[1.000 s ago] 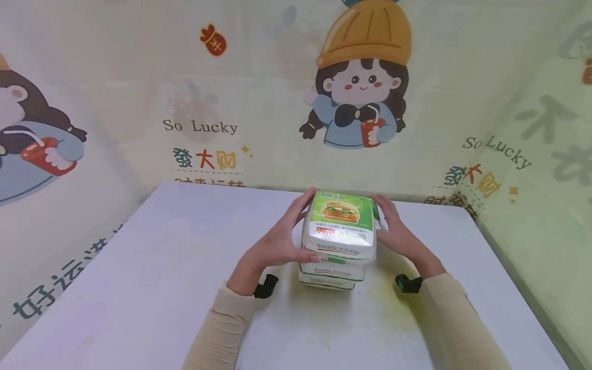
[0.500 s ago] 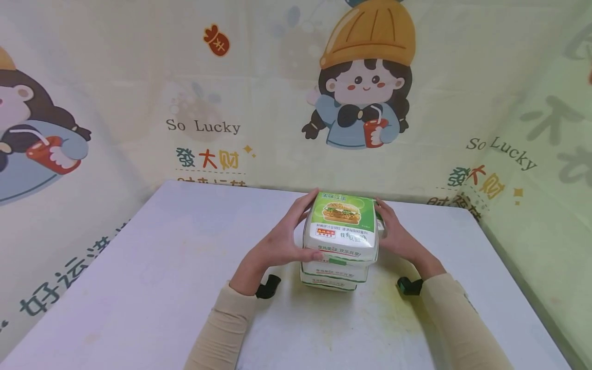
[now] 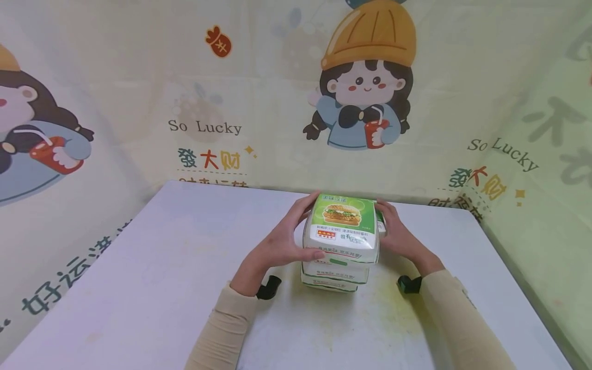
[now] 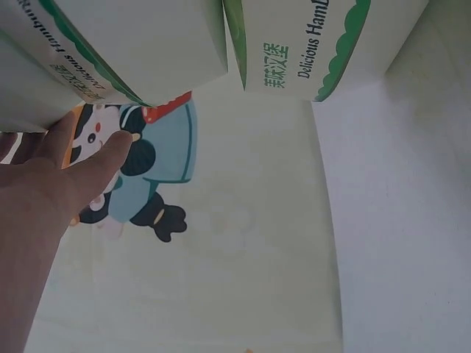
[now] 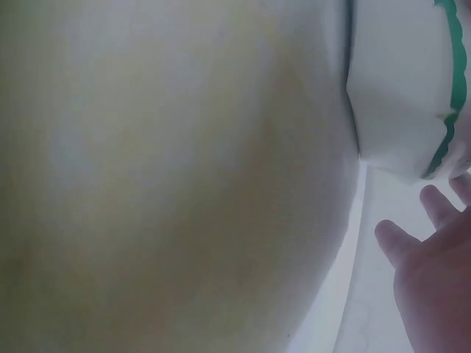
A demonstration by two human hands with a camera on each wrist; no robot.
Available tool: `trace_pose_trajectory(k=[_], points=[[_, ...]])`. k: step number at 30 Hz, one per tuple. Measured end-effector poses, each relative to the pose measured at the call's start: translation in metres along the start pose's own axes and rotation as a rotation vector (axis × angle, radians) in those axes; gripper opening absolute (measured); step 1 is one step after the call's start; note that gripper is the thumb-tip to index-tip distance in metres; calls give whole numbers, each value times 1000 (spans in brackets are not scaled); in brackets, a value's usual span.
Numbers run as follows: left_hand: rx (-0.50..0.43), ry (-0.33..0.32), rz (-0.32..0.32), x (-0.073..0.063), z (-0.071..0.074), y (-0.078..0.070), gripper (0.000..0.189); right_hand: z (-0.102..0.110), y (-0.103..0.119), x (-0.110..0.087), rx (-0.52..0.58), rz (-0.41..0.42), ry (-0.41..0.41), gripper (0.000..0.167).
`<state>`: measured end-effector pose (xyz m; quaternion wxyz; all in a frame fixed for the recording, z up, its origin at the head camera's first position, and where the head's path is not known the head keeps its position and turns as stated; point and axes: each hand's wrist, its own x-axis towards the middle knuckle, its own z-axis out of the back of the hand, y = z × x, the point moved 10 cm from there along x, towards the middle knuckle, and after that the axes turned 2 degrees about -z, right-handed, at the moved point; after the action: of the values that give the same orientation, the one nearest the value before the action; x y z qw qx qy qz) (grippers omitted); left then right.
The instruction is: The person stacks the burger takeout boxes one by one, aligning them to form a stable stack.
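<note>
A white and green hamburger box (image 3: 342, 226) with a burger picture on its lid tops a short stack. Beneath it, slightly offset, a lower hamburger box (image 3: 329, 284) shows its front edge. My left hand (image 3: 277, 241) grips the top box at its left side, thumb across the front and fingers toward the back. On the other side my right hand (image 3: 402, 237) holds the right side, its fingertips partly hidden. In the left wrist view, printed hamburger box sides (image 4: 294, 51) fill the upper part. The right wrist view shows a white box corner (image 5: 405, 95) just above spread fingers (image 5: 397, 243).
A piece of another green and white box (image 3: 381, 222) shows behind the stack at the right. The white table (image 3: 162, 277) ends at a cartoon-printed cloth backdrop (image 3: 268, 103). Black wrist cameras (image 3: 270, 287) hang close beside the stack.
The head view has shifted slightly. Both hands and the stacked boxes stay nearly in place, with my left thumb a touch farther across the top box's front.
</note>
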<state>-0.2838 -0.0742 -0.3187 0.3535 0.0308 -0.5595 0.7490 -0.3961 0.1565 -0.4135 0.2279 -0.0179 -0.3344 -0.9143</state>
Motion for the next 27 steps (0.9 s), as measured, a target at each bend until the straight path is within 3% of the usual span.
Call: trace_pose_trajectory(k=[10, 20, 27], points=[[11, 3, -11, -1, 0, -2, 108, -6, -2, 1, 28, -48, 40, 95], [17, -3, -14, -2, 0, -2, 110, -3, -3, 0, 59, -31, -15, 88], [24, -3, -14, -2, 0, -3, 110, -1, -3, -3, 88, -66, -19, 88]])
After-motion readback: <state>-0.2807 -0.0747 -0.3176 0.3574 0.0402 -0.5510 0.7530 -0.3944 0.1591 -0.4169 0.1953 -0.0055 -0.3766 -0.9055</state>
